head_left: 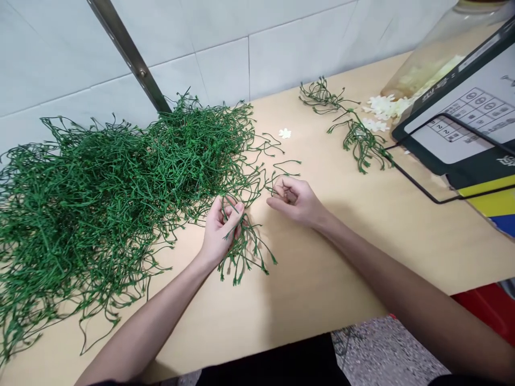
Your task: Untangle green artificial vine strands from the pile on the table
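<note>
A big heap of green plastic stems (100,198) covers the left half of the pale wooden table (322,268). My left hand (221,228) is closed round a small bunch of green stems (245,252) whose tips hang out below the palm. To its right, my right hand (293,201) has its fingers curled in on a thin green stem (281,171) at the edge of the heap. The two hands are a short way apart.
Two small bunches of stems (354,134) lie at the back right, near a pile of white plastic flowers (382,107) spilling from a clear bag (434,59). One white flower (285,133) lies alone. A black-framed board (462,134) sits at right. White tiled wall behind.
</note>
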A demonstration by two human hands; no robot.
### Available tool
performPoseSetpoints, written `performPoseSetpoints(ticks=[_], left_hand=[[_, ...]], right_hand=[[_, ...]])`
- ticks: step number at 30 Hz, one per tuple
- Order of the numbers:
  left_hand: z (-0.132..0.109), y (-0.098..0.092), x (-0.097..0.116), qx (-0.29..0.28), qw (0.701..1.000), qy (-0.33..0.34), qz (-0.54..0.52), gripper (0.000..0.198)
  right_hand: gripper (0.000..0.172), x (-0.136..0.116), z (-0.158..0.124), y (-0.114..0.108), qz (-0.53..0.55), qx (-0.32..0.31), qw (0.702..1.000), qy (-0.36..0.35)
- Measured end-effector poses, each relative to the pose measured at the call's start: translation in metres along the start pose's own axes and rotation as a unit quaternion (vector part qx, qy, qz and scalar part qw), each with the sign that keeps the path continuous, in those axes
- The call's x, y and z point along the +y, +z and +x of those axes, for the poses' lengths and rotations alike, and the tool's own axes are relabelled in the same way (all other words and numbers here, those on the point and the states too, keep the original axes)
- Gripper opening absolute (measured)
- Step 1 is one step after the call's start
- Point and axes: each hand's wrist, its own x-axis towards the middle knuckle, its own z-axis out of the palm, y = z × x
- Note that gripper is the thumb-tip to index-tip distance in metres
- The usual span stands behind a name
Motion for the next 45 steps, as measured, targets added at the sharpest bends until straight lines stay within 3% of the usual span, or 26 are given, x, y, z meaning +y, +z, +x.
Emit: performPoseSetpoints(ticks=[4, 8, 15, 19, 24, 27, 30, 35, 37, 39, 45], left_hand=[[-0.002, 0.000, -0.005, -0.018, 0.999, -0.010, -0.036, 0.042], [-0.002, -0.003, -0.006, -0.023, 0.999, -0.016, -0.027, 0.040], [-0.002, 0.001, -0.003, -0.004, 1.000, -0.019, -0.010, 0.044], [-0.002, 0.001, -0.007, -0.004, 1.000, -0.008, -0.027, 0.038], [-0.003, -0.006, -0.009, -0.084, 0.995, -0.013, -0.046, 0.029], [-0.003, -0.010, -0.007, -0.162, 0.985, -0.036, -0.050, 0.035], [-0.003, -0.012, -0.003, -0.198, 0.975, -0.057, -0.082, 0.043], [-0.002, -0.007, 0.003, -0.161, 0.976, -0.118, -0.083, 0.066], [-0.001, -0.003, 0.003, -0.133, 0.979, -0.147, -0.053, 0.060], [-0.001, 0.000, 0.002, -0.115, 0.983, -0.144, -0.024, 0.050], [-0.003, 0.004, -0.001, -0.105, 0.990, -0.097, -0.005, 0.050]], right_hand=[[0.013, 0.003, 0.001, 0.004, -0.060, 0.007, 0.997, -0.039], [0.007, 0.004, 0.003, 0.006, -0.073, -0.004, 0.997, -0.030], [0.005, -0.002, 0.016, 0.009, -0.057, -0.025, 0.997, -0.045], [0.013, -0.002, 0.016, 0.010, 0.033, -0.033, 0.998, -0.044], [0.025, 0.007, 0.011, 0.012, 0.180, -0.043, 0.983, -0.002], [0.034, 0.010, 0.010, 0.013, 0.257, -0.071, 0.964, 0.015], [0.041, 0.006, 0.010, 0.015, 0.321, -0.088, 0.942, 0.049], [0.046, 0.000, 0.011, 0.014, 0.371, -0.107, 0.918, 0.088], [0.045, -0.001, 0.011, 0.014, 0.373, -0.114, 0.917, 0.089], [0.045, 0.000, 0.009, 0.014, 0.361, -0.120, 0.921, 0.084], [0.045, -0.001, 0.003, 0.016, 0.265, -0.182, 0.943, 0.083]])
